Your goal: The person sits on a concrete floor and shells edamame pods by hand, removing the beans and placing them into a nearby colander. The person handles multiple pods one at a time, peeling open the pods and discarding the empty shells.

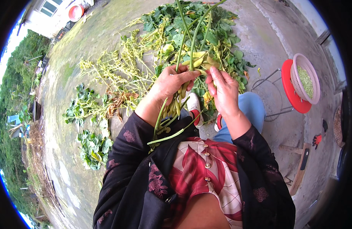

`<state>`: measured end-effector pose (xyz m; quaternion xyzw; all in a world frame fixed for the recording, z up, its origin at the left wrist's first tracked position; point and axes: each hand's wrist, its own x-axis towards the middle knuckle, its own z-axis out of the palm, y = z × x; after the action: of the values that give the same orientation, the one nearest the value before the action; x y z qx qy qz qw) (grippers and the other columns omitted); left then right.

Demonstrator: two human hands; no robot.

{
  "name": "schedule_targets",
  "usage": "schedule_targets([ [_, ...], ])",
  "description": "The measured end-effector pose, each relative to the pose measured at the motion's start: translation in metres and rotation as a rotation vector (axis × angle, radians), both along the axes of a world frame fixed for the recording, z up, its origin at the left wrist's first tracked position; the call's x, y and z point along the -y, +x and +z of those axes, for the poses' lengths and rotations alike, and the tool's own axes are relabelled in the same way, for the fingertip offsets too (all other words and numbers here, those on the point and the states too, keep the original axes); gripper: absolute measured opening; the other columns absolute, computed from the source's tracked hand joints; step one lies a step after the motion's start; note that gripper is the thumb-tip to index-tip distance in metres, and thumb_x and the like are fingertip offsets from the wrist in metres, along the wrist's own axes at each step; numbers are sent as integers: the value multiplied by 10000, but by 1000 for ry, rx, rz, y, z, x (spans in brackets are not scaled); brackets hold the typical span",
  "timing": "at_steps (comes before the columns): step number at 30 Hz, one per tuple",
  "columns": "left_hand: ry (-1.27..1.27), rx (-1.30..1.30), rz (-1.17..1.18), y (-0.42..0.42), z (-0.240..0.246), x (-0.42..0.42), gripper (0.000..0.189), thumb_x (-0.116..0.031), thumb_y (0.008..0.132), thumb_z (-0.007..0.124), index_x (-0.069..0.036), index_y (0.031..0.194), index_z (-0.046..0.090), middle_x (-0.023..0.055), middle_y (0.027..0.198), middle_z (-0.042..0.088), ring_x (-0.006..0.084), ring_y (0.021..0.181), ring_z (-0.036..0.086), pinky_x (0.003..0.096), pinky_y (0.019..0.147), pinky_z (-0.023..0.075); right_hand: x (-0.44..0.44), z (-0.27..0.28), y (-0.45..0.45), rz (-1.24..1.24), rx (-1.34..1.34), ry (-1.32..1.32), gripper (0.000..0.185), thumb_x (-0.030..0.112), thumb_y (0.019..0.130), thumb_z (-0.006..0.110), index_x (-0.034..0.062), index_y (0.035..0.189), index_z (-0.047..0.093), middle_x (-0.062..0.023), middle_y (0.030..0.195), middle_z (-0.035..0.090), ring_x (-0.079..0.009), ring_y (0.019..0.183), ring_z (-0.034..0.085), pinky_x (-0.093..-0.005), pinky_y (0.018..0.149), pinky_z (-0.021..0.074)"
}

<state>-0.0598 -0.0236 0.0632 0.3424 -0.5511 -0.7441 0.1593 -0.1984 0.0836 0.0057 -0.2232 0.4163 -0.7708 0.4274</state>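
Note:
My left hand is closed around the green stems of a bean plant, which rise past my fingers and also hang below toward my lap. Plump yellow-green bean pods, probably soybeans, cluster just above my left thumb. More pods dangle beneath that hand. My right hand is close beside it, its thumb and fingers pinching at a bean pod; the fingertips partly hide the contact. Below both hands are my shoes and the blue trousers on my leg.
A heap of leafy bean plants lies ahead on the concrete, with stripped-looking yellowish stalks to its left. At right, a pink basket holding light-green beans rests on a red stool. A red-and-black glove lies near a wooden piece.

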Motion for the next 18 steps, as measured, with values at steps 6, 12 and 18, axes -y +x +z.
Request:
schedule_targets([
  [6, 16, 6, -14, 1, 3, 1, 160, -196, 918, 729, -48, 901, 670, -7, 665, 582, 66, 535, 489, 235, 484, 358, -5, 1, 8, 35, -154, -9, 148, 128, 1002, 632, -8, 1036, 678, -21, 791, 626, -45, 582, 469, -183, 512, 360],
  [12, 47, -26, -13, 2, 1, 3, 154, -183, 927, 722, -38, 905, 675, -2, 685, 592, 68, 568, 504, 238, 511, 366, -16, 1, 23, 142, -211, 115, 168, 143, 1021, 599, -11, 1039, 663, -39, 815, 641, -48, 558, 468, -194, 499, 361],
  [18, -23, -27, -42, 2, 2, 5, 171, -174, 939, 712, -7, 939, 677, 7, 716, 612, 66, 598, 520, 229, 528, 382, -17, -3, 22, 167, -172, 50, 166, 137, 1030, 569, -11, 1068, 634, -34, 808, 625, -48, 575, 474, -197, 501, 374],
])
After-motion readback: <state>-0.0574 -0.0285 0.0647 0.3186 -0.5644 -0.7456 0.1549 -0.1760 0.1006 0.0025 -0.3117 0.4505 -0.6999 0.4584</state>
